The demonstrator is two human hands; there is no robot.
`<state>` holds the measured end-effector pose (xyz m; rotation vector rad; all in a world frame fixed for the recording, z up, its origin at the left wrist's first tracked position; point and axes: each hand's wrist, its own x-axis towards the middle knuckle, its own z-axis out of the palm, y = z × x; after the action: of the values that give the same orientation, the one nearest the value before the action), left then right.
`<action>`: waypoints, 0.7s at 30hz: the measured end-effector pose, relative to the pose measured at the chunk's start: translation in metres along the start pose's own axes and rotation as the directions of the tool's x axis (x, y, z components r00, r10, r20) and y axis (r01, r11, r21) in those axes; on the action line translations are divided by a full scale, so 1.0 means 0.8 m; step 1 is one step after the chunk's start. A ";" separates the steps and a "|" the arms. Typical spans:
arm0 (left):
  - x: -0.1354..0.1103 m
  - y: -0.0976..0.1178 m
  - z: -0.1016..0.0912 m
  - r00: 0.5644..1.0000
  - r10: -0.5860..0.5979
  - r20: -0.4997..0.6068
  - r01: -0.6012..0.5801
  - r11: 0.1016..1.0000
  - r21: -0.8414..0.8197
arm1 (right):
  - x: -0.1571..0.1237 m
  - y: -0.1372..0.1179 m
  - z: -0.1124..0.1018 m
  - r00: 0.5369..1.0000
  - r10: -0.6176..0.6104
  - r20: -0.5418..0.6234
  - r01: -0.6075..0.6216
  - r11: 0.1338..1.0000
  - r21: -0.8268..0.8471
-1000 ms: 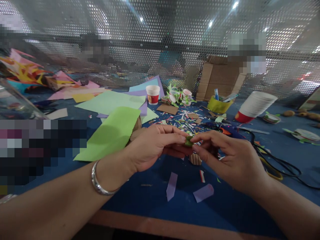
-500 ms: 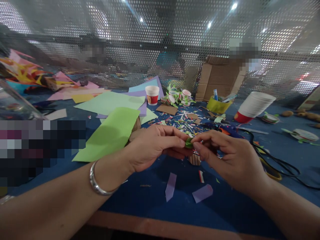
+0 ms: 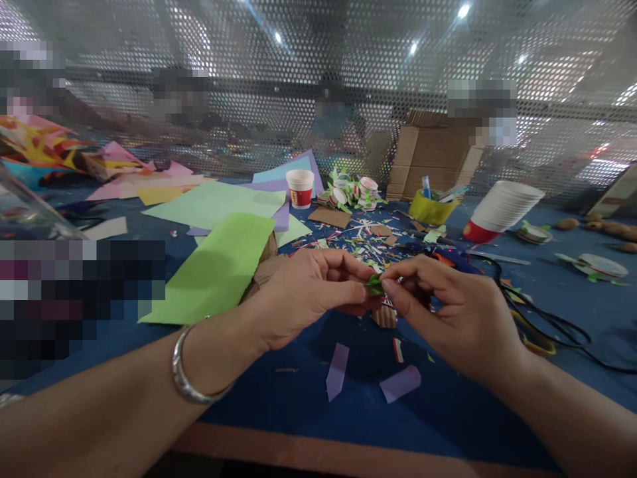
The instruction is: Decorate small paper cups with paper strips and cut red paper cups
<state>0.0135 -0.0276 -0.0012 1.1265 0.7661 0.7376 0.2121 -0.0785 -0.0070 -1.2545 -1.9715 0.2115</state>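
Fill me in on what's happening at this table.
A person is working a small green piece with the fingertips of both hands: the left hand holds one side, the right hand the other. It is held up above the blue table, where two purple paper pieces lie nearer the person. A bright green sheet lies to the left, and paper scraps are strewn beyond the hands.

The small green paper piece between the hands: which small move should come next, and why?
Perhaps the right hand should gently press the small green paper piece flatter while the left hand steadies it: both hands meet it from opposite sides, and it looks uneven.
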 end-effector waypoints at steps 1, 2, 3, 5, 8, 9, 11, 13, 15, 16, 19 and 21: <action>0.000 -0.001 0.000 1.000 0.002 -0.003 -0.002 1.000 0.004 | 0.000 0.000 0.001 1.000 0.000 0.000 0.000 1.000 -0.010; 0.000 -0.001 0.001 1.000 0.003 -0.004 -0.003 1.000 0.006 | 0.000 0.000 0.001 1.000 0.000 -0.001 0.000 1.000 -0.018; 0.000 -0.002 0.001 1.000 0.005 -0.008 -0.005 1.000 0.007 | 0.000 0.000 0.002 1.000 0.002 -0.004 -0.002 1.000 -0.023; 0.000 -0.003 0.001 1.000 0.010 -0.012 -0.010 1.000 0.007 | 0.001 -0.001 0.003 1.000 0.016 -0.016 -0.016 1.000 -0.020; -0.001 -0.003 0.001 1.000 0.028 -0.001 -0.028 1.000 0.003 | 0.002 -0.002 0.004 0.997 0.068 -0.025 -0.068 0.998 0.020; -0.001 -0.002 0.002 0.999 0.038 0.009 -0.038 0.999 -0.002 | 0.003 -0.002 0.003 0.996 0.082 -0.022 -0.081 0.996 0.041; -0.003 -0.001 0.002 0.998 0.063 0.026 -0.063 0.998 0.001 | 0.003 -0.003 0.002 0.996 0.087 0.000 -0.087 0.993 0.081; -0.005 0.000 0.004 0.994 0.107 0.035 -0.109 0.993 0.053 | 0.003 -0.004 0.000 0.997 0.071 0.028 -0.073 0.992 0.103; -0.008 0.001 0.007 0.982 0.186 0.037 -0.190 0.966 0.177 | 0.003 -0.005 -0.001 0.997 0.055 0.047 -0.060 0.992 0.110; -0.009 0.001 0.008 0.972 0.232 0.031 -0.232 0.941 0.245 | 0.003 -0.006 -0.002 0.997 0.054 0.053 -0.060 0.992 0.113; -0.010 -0.001 0.011 0.943 0.330 -0.031 -0.301 0.891 0.339 | 0.004 -0.007 -0.002 0.997 0.068 0.036 -0.072 0.989 0.132; -0.009 -0.002 0.012 0.942 0.328 -0.070 -0.289 0.900 0.326 | 0.003 -0.008 -0.002 0.997 0.078 0.014 -0.079 0.987 0.138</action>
<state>0.0176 -0.0386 0.0005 1.5241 0.8370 0.9841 0.2082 -0.0797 -0.0012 -1.2437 -1.8823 0.3865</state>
